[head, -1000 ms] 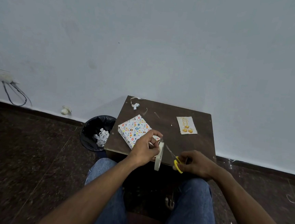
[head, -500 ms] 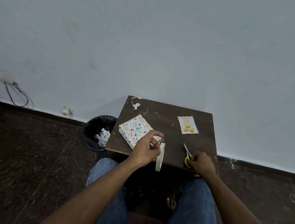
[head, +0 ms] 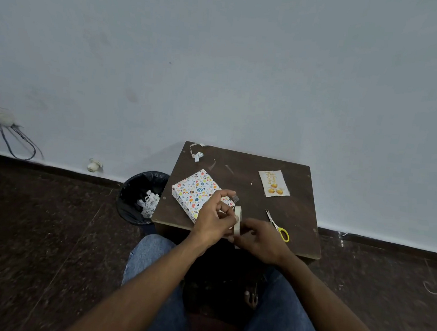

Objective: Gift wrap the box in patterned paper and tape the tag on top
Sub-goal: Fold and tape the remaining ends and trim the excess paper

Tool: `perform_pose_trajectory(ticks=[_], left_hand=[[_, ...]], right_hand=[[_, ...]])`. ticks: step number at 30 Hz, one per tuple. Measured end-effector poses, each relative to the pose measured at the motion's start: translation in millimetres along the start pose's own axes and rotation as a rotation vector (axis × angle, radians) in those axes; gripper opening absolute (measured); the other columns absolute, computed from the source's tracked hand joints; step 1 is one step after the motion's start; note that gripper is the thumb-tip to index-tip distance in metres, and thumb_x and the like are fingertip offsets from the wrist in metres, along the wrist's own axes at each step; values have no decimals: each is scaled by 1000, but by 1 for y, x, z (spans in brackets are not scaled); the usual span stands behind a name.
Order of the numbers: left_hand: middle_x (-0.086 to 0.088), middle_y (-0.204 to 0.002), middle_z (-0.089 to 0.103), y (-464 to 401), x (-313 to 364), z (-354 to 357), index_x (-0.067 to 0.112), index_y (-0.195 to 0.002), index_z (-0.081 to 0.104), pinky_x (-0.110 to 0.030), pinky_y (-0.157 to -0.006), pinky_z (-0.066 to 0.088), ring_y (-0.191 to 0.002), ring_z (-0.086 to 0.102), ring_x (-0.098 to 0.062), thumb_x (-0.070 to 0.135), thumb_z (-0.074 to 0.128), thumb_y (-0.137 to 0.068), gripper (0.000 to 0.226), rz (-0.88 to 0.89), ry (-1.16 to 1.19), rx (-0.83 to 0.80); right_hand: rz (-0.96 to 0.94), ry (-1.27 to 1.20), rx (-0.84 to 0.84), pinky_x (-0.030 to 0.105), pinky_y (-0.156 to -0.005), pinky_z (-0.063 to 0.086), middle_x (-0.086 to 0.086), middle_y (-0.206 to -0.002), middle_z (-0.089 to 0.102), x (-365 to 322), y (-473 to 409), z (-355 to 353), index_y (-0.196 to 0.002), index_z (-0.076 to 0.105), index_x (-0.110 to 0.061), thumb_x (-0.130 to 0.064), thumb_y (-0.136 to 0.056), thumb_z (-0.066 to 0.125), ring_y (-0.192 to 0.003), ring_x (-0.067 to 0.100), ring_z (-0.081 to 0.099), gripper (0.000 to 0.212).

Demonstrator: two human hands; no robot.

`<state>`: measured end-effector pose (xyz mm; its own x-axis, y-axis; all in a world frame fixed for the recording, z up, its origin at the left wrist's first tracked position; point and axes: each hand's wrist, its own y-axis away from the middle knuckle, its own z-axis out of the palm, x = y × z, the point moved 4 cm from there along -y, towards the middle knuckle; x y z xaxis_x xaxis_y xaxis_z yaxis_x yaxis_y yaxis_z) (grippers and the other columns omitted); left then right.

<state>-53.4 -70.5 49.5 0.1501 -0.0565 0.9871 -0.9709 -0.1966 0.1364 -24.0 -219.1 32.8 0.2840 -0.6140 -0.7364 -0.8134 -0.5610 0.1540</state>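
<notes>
While both hands work the tape roll at the frame's lower centre, the box sits wrapped and the tag waits untaped

Flat rectangular box in white paper printed with small coloured eggs and hearts (head: 196,191) lies angled on the left part of the dark brown wooden table (head: 304,225), fully covered with no bare side showing, so the wrapping looks done; the cream rectangular tag with yellow ornaments (head: 274,183) lies loose toward the table's upper right, well apart from the box, so taping it on top is what remains. The left hand (head: 214,217) grips the pale tape roll (head: 237,218) and pinches a short clear tape strip (head: 235,198), the right hand (head: 261,240) closes on the roll's lower edge, and the yellow-handled scissors (head: 278,226) lie released just right of it
</notes>
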Motion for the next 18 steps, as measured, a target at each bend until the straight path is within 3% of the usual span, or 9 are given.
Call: perform_pose_trajectory(ticks=[4, 10, 13, 18], left_hand=[[1, -70, 57, 1, 1, -3, 35, -113, 57, -38, -62, 61, -67, 58, -9, -4, 68, -84, 50, 8, 63, 50], [8, -66, 60, 2, -4, -3, 34, -124, 51, -46, -69, 61, -70, 61, -10, -4, 70, -82, 60, 8, 78, 84], [5, -73, 60, 2, -2, -3, 33, -130, 48, -42, -67, 61, -73, 62, -11, -6, 72, -81, 67, -6, 124, 96], [0, -90, 63, 2, -2, -4, 33, -129, 48, -37, -64, 60, -72, 64, -14, -12, 67, -82, 68, -35, 178, 93]], right_hand=[[-48, 84, 135, 36, -62, 46, -16, -66, 57, 0, -1, 5, -72, 62, -25, -38, -84, 74, -64, 5, 53, 21], [-100, 118, 200, 39, -60, 49, -8, -73, 65, -3, 4, 5, -73, 64, -18, -54, -79, 60, -68, 11, 59, 37], [-127, 55, 197, 40, -61, 49, -5, -72, 65, -1, 4, 4, -74, 64, -15, -59, -77, 55, -68, 13, 59, 46], [-91, -30, 171, 42, -60, 46, -7, -66, 59, 8, 5, 7, -71, 61, -17, -56, -76, 65, -64, 10, 54, 40]])
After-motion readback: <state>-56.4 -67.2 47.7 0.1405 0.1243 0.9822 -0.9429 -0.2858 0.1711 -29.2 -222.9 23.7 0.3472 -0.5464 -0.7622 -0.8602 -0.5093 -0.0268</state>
